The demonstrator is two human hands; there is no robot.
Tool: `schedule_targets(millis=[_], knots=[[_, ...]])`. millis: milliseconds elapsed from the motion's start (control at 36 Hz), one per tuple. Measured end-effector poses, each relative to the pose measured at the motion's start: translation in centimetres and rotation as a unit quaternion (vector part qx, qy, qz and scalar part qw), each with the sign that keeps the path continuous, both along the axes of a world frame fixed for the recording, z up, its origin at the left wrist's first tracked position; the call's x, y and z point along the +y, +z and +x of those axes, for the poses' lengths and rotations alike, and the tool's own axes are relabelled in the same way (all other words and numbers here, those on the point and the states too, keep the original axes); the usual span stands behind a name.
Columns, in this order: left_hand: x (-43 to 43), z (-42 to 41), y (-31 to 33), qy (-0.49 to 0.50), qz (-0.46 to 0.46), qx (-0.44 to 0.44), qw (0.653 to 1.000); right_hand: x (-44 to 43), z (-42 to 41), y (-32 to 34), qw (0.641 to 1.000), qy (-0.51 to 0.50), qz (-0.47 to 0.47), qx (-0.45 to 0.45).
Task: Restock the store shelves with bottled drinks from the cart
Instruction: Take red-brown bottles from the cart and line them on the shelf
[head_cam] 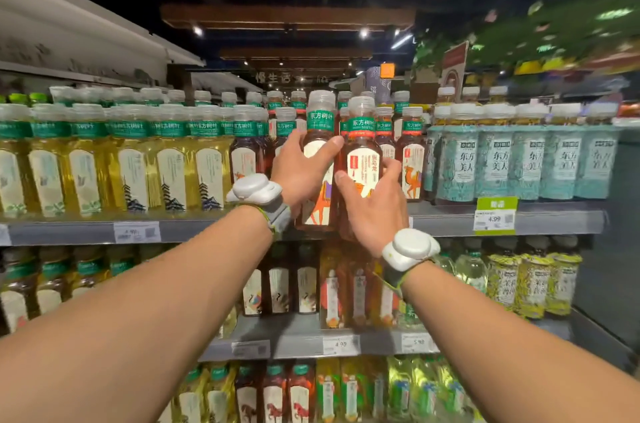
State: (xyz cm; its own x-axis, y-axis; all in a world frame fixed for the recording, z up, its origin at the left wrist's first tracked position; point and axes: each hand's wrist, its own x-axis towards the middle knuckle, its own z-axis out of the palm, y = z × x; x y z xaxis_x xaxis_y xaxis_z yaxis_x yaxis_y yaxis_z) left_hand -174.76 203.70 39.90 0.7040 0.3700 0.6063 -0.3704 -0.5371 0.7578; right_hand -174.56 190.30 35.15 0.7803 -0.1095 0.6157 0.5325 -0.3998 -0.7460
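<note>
Supermarket drinks aisle: grey metal shelves (207, 230) run across the frame in three tiers, packed with facing rows of yellow tea bottles (131, 163) at left, dark tea bottles (412, 159) at centre and teal-labelled bottles (498, 163) at right. Clipped to the shelf edges are white price labels (136, 232) and a green promotional tag (496, 214). Overhead, spotlights (363, 32), a lit sign (273, 78) and blurred foliage decor (554, 27) fill the upper frame.

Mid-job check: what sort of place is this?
Likely a supermarket drinks aisle: shelves packed with bottled tea, price tags on their edges; left hand grips the left bottle, right hand the right bottle.
</note>
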Motion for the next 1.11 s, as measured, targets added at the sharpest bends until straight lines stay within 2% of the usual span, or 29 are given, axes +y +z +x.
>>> schedule_targets(millis=[111, 306, 639, 778, 1111], knots=[[0.9, 1.6, 1.0, 0.014, 0.011, -0.024, 1.000, -0.1, 1.9, 1.1, 0.999, -0.007, -0.012, -0.038], [2.3, 4.1, 1.4, 0.040, -0.004, -0.048, 0.998, -0.7, 5.6, 1.6, 0.995, -0.049, 0.065, -0.052], [2.7, 6.8, -0.5, 0.042, -0.019, -0.050, 0.998, 1.0, 8.7, 1.5, 0.998, -0.017, 0.033, -0.049], [2.9, 7.4, -0.5, 0.049, 0.004, -0.033, 0.998, 2.0, 9.4, 1.3, 0.998, -0.002, 0.033, -0.050], [2.4, 7.9, -1.6, 0.086, -0.006, 0.019, 0.996, 3.0, 10.6, -0.3, 0.998, -0.041, -0.029, -0.029]])
